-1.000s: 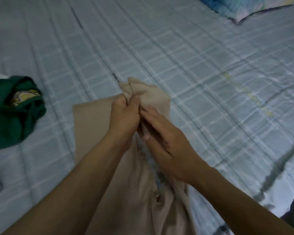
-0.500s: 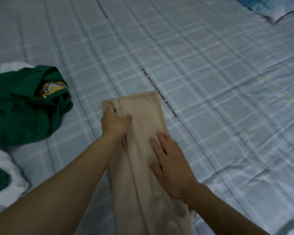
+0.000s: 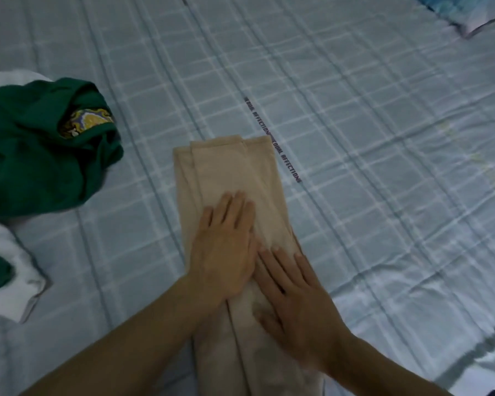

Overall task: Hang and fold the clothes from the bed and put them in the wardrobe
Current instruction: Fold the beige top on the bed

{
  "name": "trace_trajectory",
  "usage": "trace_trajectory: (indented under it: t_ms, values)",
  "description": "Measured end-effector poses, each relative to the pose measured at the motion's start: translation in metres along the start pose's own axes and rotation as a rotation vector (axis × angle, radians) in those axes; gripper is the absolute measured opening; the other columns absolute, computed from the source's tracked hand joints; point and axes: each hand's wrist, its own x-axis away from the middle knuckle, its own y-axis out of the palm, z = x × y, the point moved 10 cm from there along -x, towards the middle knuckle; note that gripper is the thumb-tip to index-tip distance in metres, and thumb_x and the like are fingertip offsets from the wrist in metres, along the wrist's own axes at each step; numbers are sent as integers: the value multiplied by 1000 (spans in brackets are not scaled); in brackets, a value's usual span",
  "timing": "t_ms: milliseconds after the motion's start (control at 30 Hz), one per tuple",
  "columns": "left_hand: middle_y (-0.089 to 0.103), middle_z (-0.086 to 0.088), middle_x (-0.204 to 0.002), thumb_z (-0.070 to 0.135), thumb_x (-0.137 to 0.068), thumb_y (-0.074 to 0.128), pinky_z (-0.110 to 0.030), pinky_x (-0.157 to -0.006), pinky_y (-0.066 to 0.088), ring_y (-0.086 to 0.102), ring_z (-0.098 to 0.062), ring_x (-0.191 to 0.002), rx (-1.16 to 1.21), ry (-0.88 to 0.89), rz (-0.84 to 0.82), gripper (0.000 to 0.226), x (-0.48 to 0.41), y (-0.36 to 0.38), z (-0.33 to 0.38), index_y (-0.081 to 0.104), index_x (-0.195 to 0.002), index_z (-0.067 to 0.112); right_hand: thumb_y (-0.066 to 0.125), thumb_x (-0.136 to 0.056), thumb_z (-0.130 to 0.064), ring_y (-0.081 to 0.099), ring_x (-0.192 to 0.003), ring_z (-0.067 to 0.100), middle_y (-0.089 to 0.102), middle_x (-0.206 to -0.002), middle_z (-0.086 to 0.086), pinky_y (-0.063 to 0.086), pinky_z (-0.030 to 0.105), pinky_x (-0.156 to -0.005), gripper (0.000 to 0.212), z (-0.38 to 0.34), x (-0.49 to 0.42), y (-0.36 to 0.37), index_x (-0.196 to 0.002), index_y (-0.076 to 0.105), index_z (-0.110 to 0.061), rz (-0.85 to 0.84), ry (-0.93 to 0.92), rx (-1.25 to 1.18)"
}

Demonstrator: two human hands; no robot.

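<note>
Straight below the camera, a folded beige garment (image 3: 229, 167) lies on a bed covered with a pale blue checked sheet (image 3: 369, 132). It is folded lengthwise into a long narrow strip, with its layered far end squared off and its near end running out of view at the bottom edge.

Both bare hands rest flat on top of it. The left hand (image 3: 226, 247) lies palm down on the middle of the strip, fingers straight and close together, pointing away from the person. The right hand (image 3: 295, 304) lies palm down just beside it and nearer the person, fingers straight and slightly spread, its fingertips touching the edge of the left hand. Neither hand grips the cloth; both press on it with open palms.

To the left, well apart from the strip, a crumpled green garment (image 3: 32, 161) sits in a heap, showing a yellow and purple patterned lining (image 3: 86, 122). White cloth (image 3: 17, 290) lies under and in front of it. A line of dark printed lettering (image 3: 286, 162) on the sheet runs past the strip's far right corner. The corner of a blue pillow (image 3: 469, 15) shows at the top right.
</note>
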Motion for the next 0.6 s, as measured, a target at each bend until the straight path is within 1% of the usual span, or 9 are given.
trace_trajectory:
  t_ms: [67, 167, 233, 300, 333, 400, 467, 533, 600]
  values:
    - [2, 0, -165, 51, -100, 21, -44, -123, -1, -2, -21, -152, -53, -6, -51, 65, 10, 26, -2, 9, -158, 23, 34, -98, -56, 2, -152, 20, 7, -165, -1, 16, 52, -118, 67, 16, 3, 11, -156, 17, -28, 20, -7, -5]
    - [2, 1, -165, 53, -99, 17, -44, -123, -3, -1, -20, -152, -86, -10, -44, 66, 10, 35, -8, 8, -158, 24, 28, -101, -52, 1, -152, 20, 5, -165, 0, 15, 55, -119, 62, 28, 2, 18, -156, 13, -27, 71, -22, -26]
    - [0, 1, -166, 54, -98, 15, -45, -121, -5, -3, -21, -152, -107, -47, -88, 67, 10, 34, -9, 6, -158, 25, 25, -103, -49, -1, -152, 20, 4, -165, 1, 12, 54, -120, 60, 26, 5, 16, -157, 12, -25, 88, -8, -21]
    - [1, -1, -166, 52, -98, 14, -48, -120, -2, -1, -23, -152, -135, -73, -104, 67, 21, 28, -3, 7, -158, 22, 21, -104, -47, -5, -152, 21, 3, -165, 3, 8, 52, -121, 60, 22, 15, 15, -157, 8, -23, 91, 22, 16]
    - [5, -3, -166, 50, -98, 14, -48, -120, 2, 1, -25, -152, -148, -56, -97, 67, 32, 25, 5, 11, -157, 20, 21, -104, -46, -5, -152, 22, 4, -164, 5, 8, 52, -121, 60, 18, 24, 15, -157, 9, -21, 89, 21, 34]
    - [11, -3, -165, 48, -100, 18, -47, -120, 7, 5, -25, -152, -143, 53, -87, 64, 68, 26, 29, 18, -156, 19, 25, -103, -42, 2, -152, 25, 12, -163, 9, 12, 53, -120, 60, 5, 47, 17, -156, 16, -14, 101, -16, 47]
    - [10, -2, -165, 46, -101, 24, -46, -122, 8, 4, -23, -152, -112, 158, -102, 61, 117, 41, 54, 20, -156, 21, 30, -101, -41, 9, -151, 28, 20, -161, 11, 20, 55, -118, 61, -9, 76, 25, -153, 26, -9, 120, -59, 46]
    - [6, -2, -166, 45, -102, 25, -48, -122, 11, 2, -22, -152, -84, 156, -116, 59, 164, 57, 64, 18, -157, 23, 32, -100, -44, 9, -151, 28, 20, -161, 10, 23, 55, -116, 64, -20, 105, 38, -152, 28, -8, 117, -69, 27]
    - [4, 0, -166, 45, -103, 24, -50, -119, 16, 3, -22, -152, -54, 100, -113, 59, 196, 68, 64, 15, -157, 24, 33, -100, -49, 6, -151, 26, 14, -163, 7, 21, 55, -117, 67, -29, 126, 51, -154, 23, -12, 117, -49, -19]
